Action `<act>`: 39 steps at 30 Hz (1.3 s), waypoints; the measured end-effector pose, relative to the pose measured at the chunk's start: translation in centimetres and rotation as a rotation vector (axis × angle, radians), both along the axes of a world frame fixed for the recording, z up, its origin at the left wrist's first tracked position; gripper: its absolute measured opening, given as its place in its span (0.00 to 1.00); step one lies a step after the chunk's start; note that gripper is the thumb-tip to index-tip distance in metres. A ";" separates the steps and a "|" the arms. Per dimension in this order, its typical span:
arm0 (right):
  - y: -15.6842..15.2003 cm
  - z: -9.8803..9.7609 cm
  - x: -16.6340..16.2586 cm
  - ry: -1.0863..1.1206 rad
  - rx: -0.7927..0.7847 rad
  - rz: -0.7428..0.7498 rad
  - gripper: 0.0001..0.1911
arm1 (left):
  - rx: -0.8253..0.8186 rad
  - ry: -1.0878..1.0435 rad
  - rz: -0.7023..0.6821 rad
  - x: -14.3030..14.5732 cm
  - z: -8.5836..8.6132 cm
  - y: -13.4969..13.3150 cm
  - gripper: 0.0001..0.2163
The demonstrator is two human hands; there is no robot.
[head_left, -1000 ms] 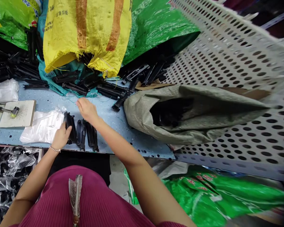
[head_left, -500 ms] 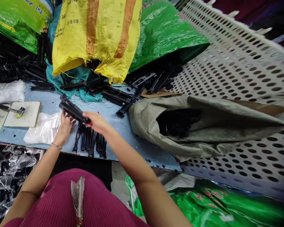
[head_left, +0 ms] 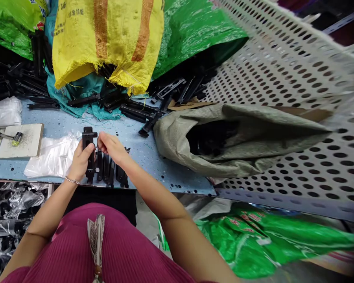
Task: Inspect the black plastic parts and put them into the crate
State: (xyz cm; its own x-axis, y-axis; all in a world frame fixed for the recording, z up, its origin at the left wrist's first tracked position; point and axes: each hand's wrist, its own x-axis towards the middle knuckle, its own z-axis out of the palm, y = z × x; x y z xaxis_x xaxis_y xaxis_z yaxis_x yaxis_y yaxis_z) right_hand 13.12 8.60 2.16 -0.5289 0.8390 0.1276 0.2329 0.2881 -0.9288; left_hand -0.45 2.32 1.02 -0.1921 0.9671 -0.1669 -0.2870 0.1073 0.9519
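My left hand (head_left: 81,159) is closed round a long black plastic part (head_left: 88,139), held upright with the thumb across its face. My right hand (head_left: 112,147) is just to the right of it, fingers curled together by a small peg on the part's side. Whatever those fingers may pinch is hidden. Below the hands, several similar black parts (head_left: 108,173) lie side by side along the front edge of the blue table (head_left: 165,177). Left of my left hand sits a stack of clear plastic bags (head_left: 50,159).
More black parts spill from a yellow sack (head_left: 118,35) and a green sack (head_left: 191,35) at the back. An open grey-green sack (head_left: 171,137) lies on the right against a perforated white panel (head_left: 312,98). A hammer-like tool (head_left: 17,137) rests on a pale block (head_left: 20,148).
The black part has turned from slanting between both hands to upright in my left hand. My right hand has let go of its end and curled its fingers beside it.
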 end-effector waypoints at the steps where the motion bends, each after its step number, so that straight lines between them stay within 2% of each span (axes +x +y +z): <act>1: -0.9 -0.6 0.2 -0.025 0.096 0.057 0.33 | -0.017 -0.046 0.013 -0.4 0.3 0.1 0.20; 3: -2.8 -1.9 0.6 -0.102 0.404 0.127 0.30 | -0.072 -0.130 0.007 -1.1 1.1 0.3 0.21; 5: -4.1 -3.4 0.8 -0.164 0.682 0.137 0.28 | -0.153 -0.149 -0.047 -1.3 1.7 0.4 0.23; 7: -4.9 -4.6 0.9 -0.185 0.793 0.130 0.26 | -0.195 -0.084 -0.090 -1.0 1.7 0.3 0.24; 9: -5.4 -5.4 0.8 -0.172 0.732 0.147 0.25 | -0.108 0.044 -0.048 -0.7 1.0 -0.2 0.23; 10: -5.6 -5.5 0.7 -0.150 0.632 0.154 0.25 | -0.001 0.125 0.007 -0.7 0.6 -0.6 0.24; 13: -5.9 -4.8 0.1 -0.021 0.187 0.174 0.28 | 0.505 0.435 0.170 -1.3 -0.7 -1.9 0.34; 15: -5.0 -3.9 -0.2 0.009 -0.036 0.299 0.28 | 0.726 0.619 0.203 -2.2 -1.0 -2.6 0.40; 16: -4.1 -3.5 -0.2 -0.016 -0.075 0.375 0.27 | 0.721 0.665 0.204 -2.7 -1.1 -2.7 0.41; 17: -2.7 -3.1 0.0 -0.068 -0.065 0.417 0.25 | 0.637 0.667 0.203 -3.1 -1.2 -2.8 0.40; 18: -0.9 -2.9 0.2 -0.142 -0.020 0.394 0.22 | 0.499 0.625 0.205 -3.5 -1.4 -2.7 0.39; 19: 1.1 -2.7 0.7 -0.233 0.050 0.289 0.18 | 0.338 0.556 0.197 -3.8 -1.7 -2.5 0.37; 21: 5.8 -2.7 2.3 -0.447 0.198 -0.132 0.12 | 0.071 0.444 0.138 -4.1 -2.8 -2.1 0.32; 22: 8.1 -2.9 3.2 -0.558 0.246 -0.355 0.12 | -0.021 0.444 0.086 -4.1 -3.6 -1.9 0.29; 23: 10.2 -3.1 4.3 -0.600 0.247 -0.473 0.16 | -0.077 0.479 0.033 -4.1 -4.5 -1.9 0.26; 25: 13.5 -3.5 6.3 -0.662 0.226 -0.608 0.18 | -0.102 0.609 -0.048 -3.7 -6.5 -2.0 0.20; 28: 15.4 -3.5 7.9 -0.715 0.202 -0.655 0.17 | -0.019 0.779 -0.037 -2.7 -8.6 -2.1 0.19; 31: 13.4 -2.9 7.4 -0.713 0.257 -0.635 0.17 | 0.104 0.923 -0.013 -1.6 -8.9 -2.2 0.22; 34: 7.5 -2.0 5.4 -0.585 0.402 -0.566 0.17 | 0.190 0.899 -0.071 -0.6 -7.0 -1.9 0.27; 37: 0.5 -0.8 3.6 -0.335 0.523 -0.333 0.17 | 0.245 0.635 -0.119 0.1 -4.2 -1.2 0.36; 39: -2.6 0.0 3.2 -0.188 0.506 -0.095 0.16 | 0.240 0.492 -0.105 0.4 -2.4 -0.8 0.35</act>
